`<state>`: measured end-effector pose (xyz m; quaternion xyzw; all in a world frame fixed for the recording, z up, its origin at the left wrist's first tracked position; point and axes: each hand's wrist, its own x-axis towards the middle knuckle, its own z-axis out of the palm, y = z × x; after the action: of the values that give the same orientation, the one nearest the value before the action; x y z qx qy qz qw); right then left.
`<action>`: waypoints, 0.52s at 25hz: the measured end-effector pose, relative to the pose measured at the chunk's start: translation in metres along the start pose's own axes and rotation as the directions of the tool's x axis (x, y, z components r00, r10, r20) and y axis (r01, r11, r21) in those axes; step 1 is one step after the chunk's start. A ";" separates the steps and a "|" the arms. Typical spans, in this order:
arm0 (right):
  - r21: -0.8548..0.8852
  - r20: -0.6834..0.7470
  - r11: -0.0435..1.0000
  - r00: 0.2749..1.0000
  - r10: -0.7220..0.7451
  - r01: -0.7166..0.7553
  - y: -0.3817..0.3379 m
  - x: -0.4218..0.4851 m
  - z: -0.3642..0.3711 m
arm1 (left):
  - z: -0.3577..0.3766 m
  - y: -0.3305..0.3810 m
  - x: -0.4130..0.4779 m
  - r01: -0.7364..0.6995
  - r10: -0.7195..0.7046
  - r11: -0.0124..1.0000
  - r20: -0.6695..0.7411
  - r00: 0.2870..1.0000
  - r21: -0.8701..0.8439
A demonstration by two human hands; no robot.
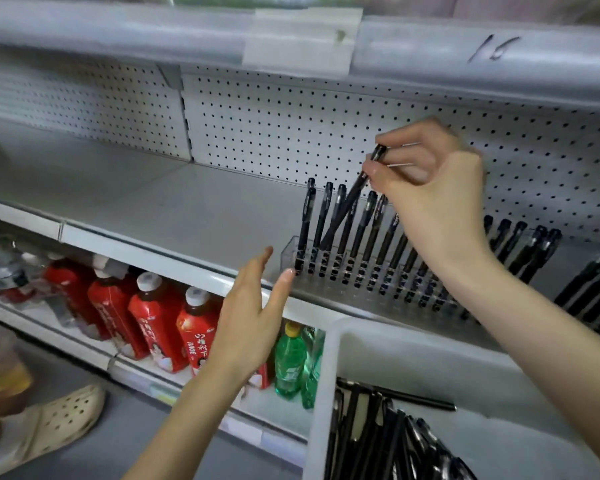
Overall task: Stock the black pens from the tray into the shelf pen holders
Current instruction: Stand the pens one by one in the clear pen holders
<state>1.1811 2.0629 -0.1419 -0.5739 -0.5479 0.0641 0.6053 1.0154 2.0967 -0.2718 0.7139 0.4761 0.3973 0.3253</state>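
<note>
My right hand pinches a black pen near its cap. The pen slants down to the left, its tip among the upright pens at the left end of the clear pen holder on the shelf. Several black pens stand in that holder in a row. My left hand hovers open in front of the shelf edge, its fingertips close to the holder's left end. A white tray at the lower right holds several loose black pens.
More black pens stand in holders further right. A grey shelf stretches left of the holder, backed by white pegboard. Below it stand red juice bottles and green bottles. A beige clog lies on the floor.
</note>
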 end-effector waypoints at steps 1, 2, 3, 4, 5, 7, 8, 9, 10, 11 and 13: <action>0.001 -0.005 1.000 1.000 -0.013 0.013 0.003 0.002 0.004 | 0.002 -0.002 0.003 -0.009 0.009 1.000 0.023 1.000 0.010; 0.004 -0.005 1.000 1.000 -0.023 0.023 0.006 0.004 0.008 | 0.004 -0.004 0.004 -0.017 0.017 1.000 0.041 0.999 0.017; -0.001 -0.004 1.000 1.000 -0.029 0.029 0.010 0.005 0.012 | 0.005 -0.005 0.006 -0.024 0.023 1.000 0.057 0.998 0.019; -0.011 0.001 0.999 0.999 -0.032 0.032 0.014 0.006 0.015 | 0.007 -0.006 0.007 -0.031 0.030 0.999 0.068 0.997 0.013; -0.022 0.007 0.999 0.999 -0.032 0.032 0.017 0.006 0.018 | 0.008 -0.007 0.009 -0.035 0.035 0.999 0.075 0.997 0.000; -0.040 0.021 0.999 0.999 -0.026 0.027 0.023 0.009 0.024 | 0.010 -0.011 0.010 -0.039 0.042 0.999 0.082 0.996 -0.034; -0.051 0.028 0.998 0.999 -0.022 0.023 0.025 0.010 0.026 | 0.011 -0.013 0.011 -0.041 0.045 0.998 0.085 0.995 -0.051; -0.063 0.035 0.998 0.999 -0.012 0.014 0.027 0.011 0.028 | 0.012 -0.015 0.011 -0.042 0.048 0.997 0.085 0.995 -0.061; -0.074 0.044 0.997 0.999 0.005 -0.002 0.029 0.012 0.030 | 0.013 -0.016 0.012 -0.045 0.050 0.997 0.085 0.995 -0.065; -0.089 0.058 0.996 0.998 0.023 -0.017 0.031 0.013 0.032 | 0.013 -0.018 0.012 -0.046 0.051 0.997 0.086 0.995 -0.064; -0.127 0.089 0.992 0.995 0.036 -0.025 0.034 0.012 0.037 | 0.014 -0.018 0.012 -0.046 0.051 0.997 0.089 0.995 -0.060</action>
<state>1.1775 2.1055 -0.1705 -0.6156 -0.5692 0.0648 0.5412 1.0226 2.1127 -0.2909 0.7328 0.4318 0.3859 0.3572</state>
